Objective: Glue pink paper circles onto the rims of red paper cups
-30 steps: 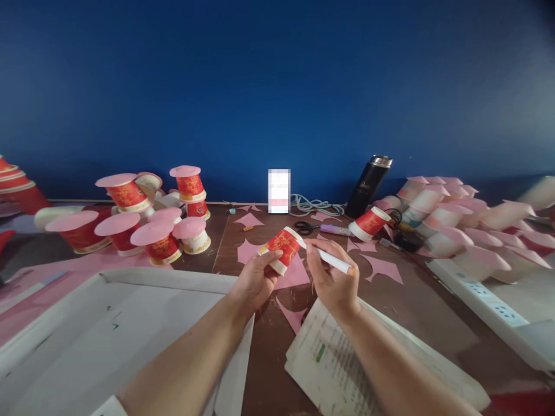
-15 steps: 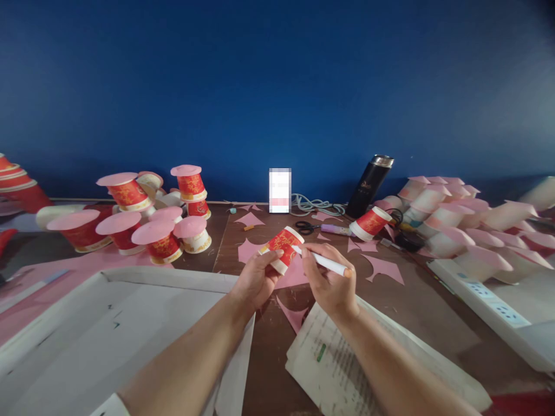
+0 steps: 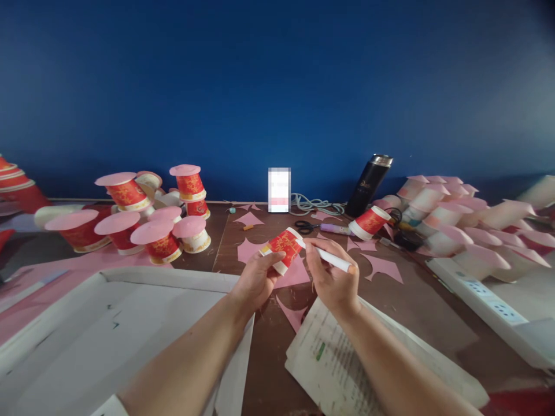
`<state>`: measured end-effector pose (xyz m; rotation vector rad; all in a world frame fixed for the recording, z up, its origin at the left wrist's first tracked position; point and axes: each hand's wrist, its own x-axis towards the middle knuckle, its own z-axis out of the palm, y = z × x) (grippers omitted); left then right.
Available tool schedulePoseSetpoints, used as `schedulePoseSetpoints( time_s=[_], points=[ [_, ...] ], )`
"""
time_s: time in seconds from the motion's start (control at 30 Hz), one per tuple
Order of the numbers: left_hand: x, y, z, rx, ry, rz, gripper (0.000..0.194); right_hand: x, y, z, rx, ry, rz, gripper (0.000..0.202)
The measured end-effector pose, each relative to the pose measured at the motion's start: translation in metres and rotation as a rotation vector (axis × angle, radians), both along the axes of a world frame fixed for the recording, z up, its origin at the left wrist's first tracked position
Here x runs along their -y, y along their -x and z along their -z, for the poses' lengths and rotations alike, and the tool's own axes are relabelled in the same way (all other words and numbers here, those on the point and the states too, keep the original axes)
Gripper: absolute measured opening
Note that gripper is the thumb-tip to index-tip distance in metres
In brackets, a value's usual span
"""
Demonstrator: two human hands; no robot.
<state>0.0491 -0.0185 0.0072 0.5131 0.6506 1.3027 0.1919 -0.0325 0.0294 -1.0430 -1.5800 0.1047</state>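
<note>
My left hand is wrapped round a red paper cup with gold print, held on its side above the desk. The thumb lies across the cup's printed wall. In my right hand is a white marker pen, gripped like a pencil. Its tip is at the cup's right end, near the white edge; whether it touches cannot be made out. Under the cup lies pink paper with cut edges. Another red cup rests tilted farther right.
Cups with pink discs stand at left, behind a white box lid. More pink-topped cups crowd the right, near a power strip. Scissors, a black flask and a phone are at the back. Printed papers lie below my right arm.
The marker's tip has moved up and right along the cup toward its white edge, and my right hand has shifted slightly right. My left hand still holds the cup in nearly the same place.
</note>
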Motion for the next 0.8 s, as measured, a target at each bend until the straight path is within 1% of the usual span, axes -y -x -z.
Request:
schedulePoseSetpoints(
  time_s=[0.2,0.33,0.47,0.6,0.8],
  points=[
    [0.0000,-0.0011,-0.0009,-0.011,-0.003,0.008,0.022,0.0000,0.0003,0.0006,0.026,0.019,-0.009,0.014],
    [-0.0014,0.0004,-0.0007,0.020,0.015,0.005,0.021,-0.0003,0.0003,0.0011,0.029,0.006,-0.002,0.014],
    [-0.0025,0.0035,-0.0014,0.037,0.063,-0.018,0.020,-0.0006,0.0000,0.0026,0.016,0.026,-0.014,0.014],
    [-0.0040,0.0058,-0.0027,0.059,0.110,-0.030,0.021,-0.0008,-0.0001,0.0029,0.007,0.041,-0.024,0.014],
    [-0.0057,0.0063,-0.0033,0.079,0.113,-0.037,0.025,-0.0010,0.0003,0.0021,0.027,0.020,-0.021,0.014]
  ],
)
